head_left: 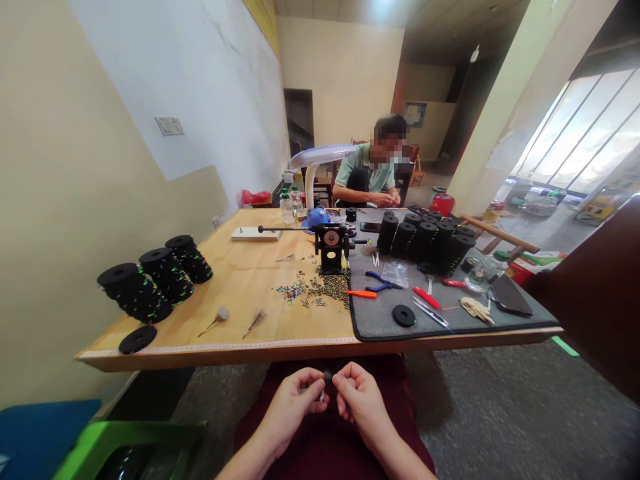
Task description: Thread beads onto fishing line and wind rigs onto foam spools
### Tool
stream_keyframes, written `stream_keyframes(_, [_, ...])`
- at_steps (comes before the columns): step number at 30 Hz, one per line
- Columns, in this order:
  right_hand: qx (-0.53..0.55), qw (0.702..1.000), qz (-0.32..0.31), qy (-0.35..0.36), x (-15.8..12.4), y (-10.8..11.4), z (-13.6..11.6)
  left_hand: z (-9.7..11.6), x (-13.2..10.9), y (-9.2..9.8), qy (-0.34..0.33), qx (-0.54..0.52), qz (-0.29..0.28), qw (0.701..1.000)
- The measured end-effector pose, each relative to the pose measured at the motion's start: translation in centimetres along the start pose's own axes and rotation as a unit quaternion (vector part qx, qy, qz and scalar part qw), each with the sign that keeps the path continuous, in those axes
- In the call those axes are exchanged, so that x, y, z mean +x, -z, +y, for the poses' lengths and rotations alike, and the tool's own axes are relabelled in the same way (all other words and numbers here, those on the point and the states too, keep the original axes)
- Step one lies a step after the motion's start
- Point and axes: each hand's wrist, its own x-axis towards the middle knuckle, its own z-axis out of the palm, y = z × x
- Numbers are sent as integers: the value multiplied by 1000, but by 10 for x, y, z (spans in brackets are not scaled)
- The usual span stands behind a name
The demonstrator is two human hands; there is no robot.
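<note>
My left hand (295,400) and my right hand (359,395) are held together over my lap, below the front edge of the wooden table (240,280). Both pinch a tiny dark piece (327,377) between thumb and fingertips; it is too small to identify. On the table ahead lie a scatter of small coloured beads and metal bits (313,290), a black hand-crank winder (331,247) and a grey felt mat (450,317).
Black spools (155,277) stand at the table's left, more black spools (425,240) at the back of the mat. Pliers (380,281), an orange-handled tool (361,293), a red tool (426,297), tweezers and black discs lie on the mat. Another person (373,173) works at the far end beside a desk lamp (315,167).
</note>
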Motion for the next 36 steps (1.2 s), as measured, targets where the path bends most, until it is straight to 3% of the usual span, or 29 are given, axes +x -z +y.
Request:
stream_keyframes(19, [-5,1000,-4,-1,2,1,3,-5,2,-3,6,78,-11,997])
stream_keyframes(36, [-23,1000,-5,4,5,2,8,-7,3,-4,-5,58,-52,997])
